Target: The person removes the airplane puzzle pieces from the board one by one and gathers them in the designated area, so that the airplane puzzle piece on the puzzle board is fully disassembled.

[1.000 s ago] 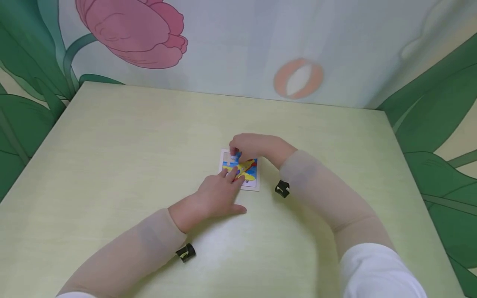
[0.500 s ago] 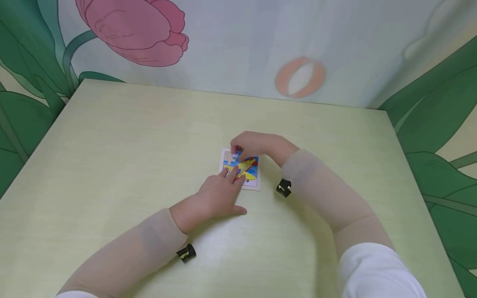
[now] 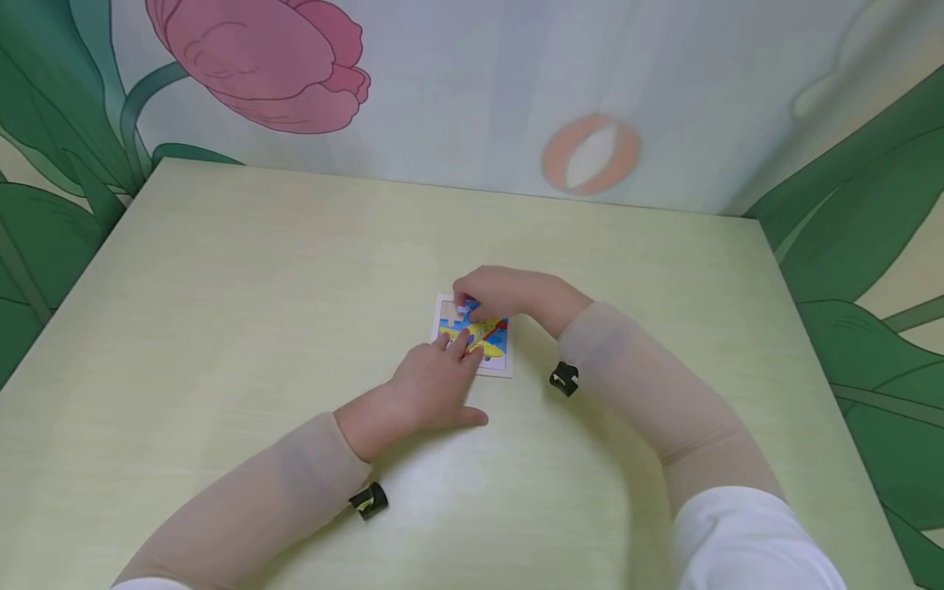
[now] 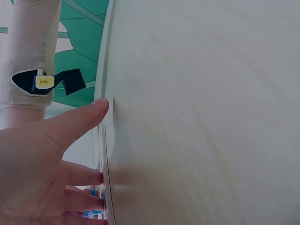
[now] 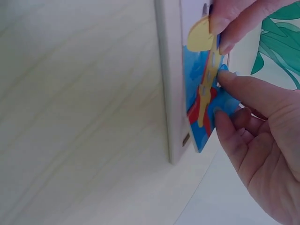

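Observation:
A small jigsaw puzzle (image 3: pixel 492 351) with a yellow aeroplane on blue lies in a pale tray frame (image 5: pixel 169 84) in the middle of the table. My left hand (image 3: pixel 435 383) rests its spread fingers on the near-left part of the picture, thumb held apart over the table. At the far side, my right hand (image 3: pixel 509 291) pinches a blue puzzle piece (image 5: pixel 227 101) between thumb and forefinger. In the right wrist view, a corner of the picture (image 5: pixel 200 140) stands tilted up from the frame. A bare gap (image 3: pixel 448 310) shows at the frame's far left.
The light wooden table (image 3: pixel 258 287) reaches back to a wall hanging (image 3: pixel 457 90) with a pink flower and green leaves. Black straps (image 3: pixel 369 501) hang at both wrists below beige sleeves (image 3: pixel 649 385).
Both hands stay almost where they were. The right hand's fingers shift slightly around the blue puzzle piece; the left hand keeps resting on the picture.

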`<state>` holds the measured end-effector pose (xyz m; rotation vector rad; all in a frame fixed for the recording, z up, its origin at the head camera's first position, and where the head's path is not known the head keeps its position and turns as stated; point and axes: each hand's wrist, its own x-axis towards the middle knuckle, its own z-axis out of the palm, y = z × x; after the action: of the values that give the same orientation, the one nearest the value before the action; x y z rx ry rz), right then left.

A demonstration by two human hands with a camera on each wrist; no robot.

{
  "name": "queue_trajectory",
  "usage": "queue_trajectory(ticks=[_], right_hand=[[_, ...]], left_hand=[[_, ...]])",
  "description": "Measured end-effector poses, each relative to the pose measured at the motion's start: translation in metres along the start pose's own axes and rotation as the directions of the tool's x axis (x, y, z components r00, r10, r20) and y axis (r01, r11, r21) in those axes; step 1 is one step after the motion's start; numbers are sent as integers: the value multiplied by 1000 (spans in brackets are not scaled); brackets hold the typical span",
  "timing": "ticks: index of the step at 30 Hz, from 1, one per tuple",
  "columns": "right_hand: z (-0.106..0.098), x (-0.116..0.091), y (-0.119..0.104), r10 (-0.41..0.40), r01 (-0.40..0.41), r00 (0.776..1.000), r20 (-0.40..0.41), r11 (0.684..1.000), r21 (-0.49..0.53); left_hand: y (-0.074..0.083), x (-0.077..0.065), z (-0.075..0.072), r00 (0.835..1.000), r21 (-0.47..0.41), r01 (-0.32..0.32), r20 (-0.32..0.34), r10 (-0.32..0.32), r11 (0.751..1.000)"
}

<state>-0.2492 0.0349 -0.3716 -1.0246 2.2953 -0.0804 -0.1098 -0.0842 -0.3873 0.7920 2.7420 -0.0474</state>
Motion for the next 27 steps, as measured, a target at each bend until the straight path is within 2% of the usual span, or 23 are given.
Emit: queue_trajectory(ticks=[4,7,11,16,22,27], right_hand=[[3,0,3,-27,27,999,-24,999,31],[3,1,10,-35,40,998,-49,995,94],[2,4,21,-8,20,998,-63,983,184],[1,6,25,8,4,998,-54,976,217],[2,7,31,-79,91,995,-56,961,261],[1,5,38,-132,134,991,-29,934,330]], left_hand=[[-1,0,0,1000,23,-6,-18,6,1000],[-2,1,0,1000,39,-5,-25,6,999],[-3,4,-1,999,52,2,-49,0,999],[-3,8,1,998,84,7,-69,-1,996],[-3,10,-1,998,102,24,-66,-18,995],[-2,11,-4,999,95,25,-40,-21,995]])
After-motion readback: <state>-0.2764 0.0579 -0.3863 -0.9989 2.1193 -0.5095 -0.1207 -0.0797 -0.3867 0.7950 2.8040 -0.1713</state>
